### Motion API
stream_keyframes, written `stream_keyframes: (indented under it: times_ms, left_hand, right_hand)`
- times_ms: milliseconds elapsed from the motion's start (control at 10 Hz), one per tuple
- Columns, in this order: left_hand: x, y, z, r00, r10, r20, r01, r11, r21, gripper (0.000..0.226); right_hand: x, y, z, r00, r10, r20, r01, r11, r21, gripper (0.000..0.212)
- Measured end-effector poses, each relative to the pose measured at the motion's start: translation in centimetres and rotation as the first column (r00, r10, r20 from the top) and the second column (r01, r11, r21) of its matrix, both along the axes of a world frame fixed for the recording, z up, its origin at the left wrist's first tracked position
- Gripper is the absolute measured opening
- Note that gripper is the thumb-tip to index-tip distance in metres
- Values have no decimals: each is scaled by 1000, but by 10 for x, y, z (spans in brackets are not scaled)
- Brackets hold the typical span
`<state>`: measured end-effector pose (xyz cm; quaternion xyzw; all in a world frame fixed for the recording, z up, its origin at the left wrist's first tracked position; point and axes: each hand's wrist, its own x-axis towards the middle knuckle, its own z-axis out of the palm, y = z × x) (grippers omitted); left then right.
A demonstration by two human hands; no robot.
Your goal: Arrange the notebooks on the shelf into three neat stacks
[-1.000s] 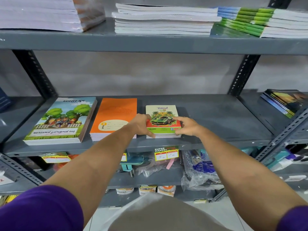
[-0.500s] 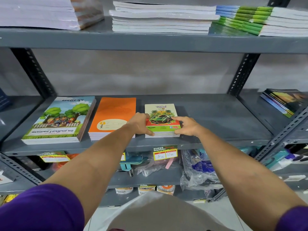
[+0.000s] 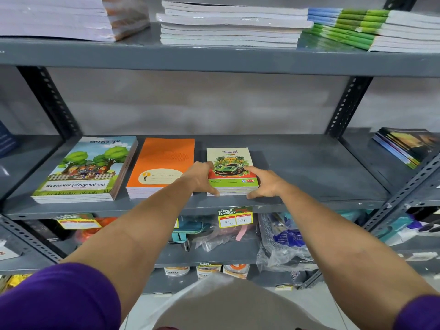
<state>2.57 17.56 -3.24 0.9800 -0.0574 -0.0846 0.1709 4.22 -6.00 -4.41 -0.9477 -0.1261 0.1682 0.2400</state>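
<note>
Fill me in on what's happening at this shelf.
A person is tidying notebooks on the middle shelf. The left hand and right hand press against either side of the small car-cover stack, squaring it up. To its left sit an orange stack and a tree-cover stack, both lying flat and fairly even. So three stacks stand side by side near the front edge, with the rightmost being straightened.

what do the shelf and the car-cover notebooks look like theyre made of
The shelf looks like painted sheet metal: even grey matte coat, thin folded front edge, and perforated black uprights typical of slotted steel. The car-cover notebooks appear to be paper pads with thin card covers, printed and lightly glossy; white page edges show at the front of the stack.
</note>
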Motion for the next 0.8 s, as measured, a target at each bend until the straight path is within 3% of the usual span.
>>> stream_keyframes:
  times_ms: [100,500,700,800]
  left_hand:
    - [-4,-3,-8,1000,14,4,-14,1000,23,95]
    - [-5,-3,-20,994,92,63,-91,996,-18,89]
    - [-12,-9,-15,987,157,17,-156,985,-67,87]
    - [-24,3,-1,980,190,63,-180,974,-136,83]
  right_hand:
    - [-4,3,-3,999,0,34,1,1000,-14,104]
    - [-6,6,-6,993,-99,57,94,992,86,98]
    - [-11,16,3,1000,-13,19,14,996,-93,106]
    - [-25,12,16,996,-23,87,44,967,-252,110]
